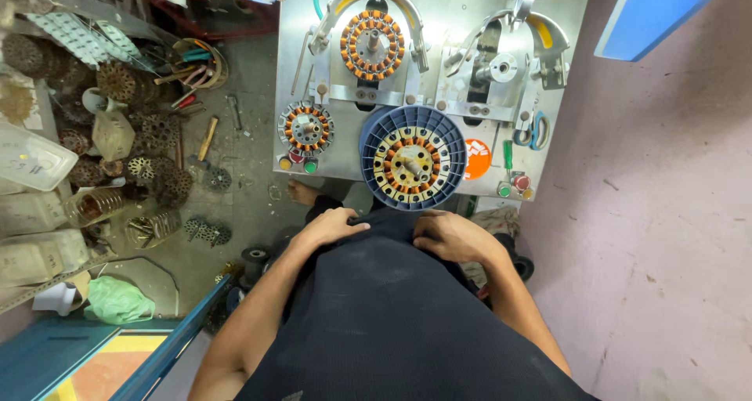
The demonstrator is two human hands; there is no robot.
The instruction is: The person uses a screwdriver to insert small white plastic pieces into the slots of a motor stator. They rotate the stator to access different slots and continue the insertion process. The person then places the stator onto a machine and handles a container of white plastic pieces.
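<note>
Steel bench (462, 25), ribbed round spool (413, 157)

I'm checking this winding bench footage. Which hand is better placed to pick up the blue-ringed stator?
Probably the right hand: it rests on the dark shirt almost directly below the stator. The left hand sits further to the side. Both are empty.

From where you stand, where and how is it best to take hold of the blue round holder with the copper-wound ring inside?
Probably by the ribbed outer rim of the blue round holder, one hand each side. It lies flat on the metal plate with its near edge overhanging, so fingers can slip under there. Both the left hand and right hand rest on the dark shirt, empty.
</note>
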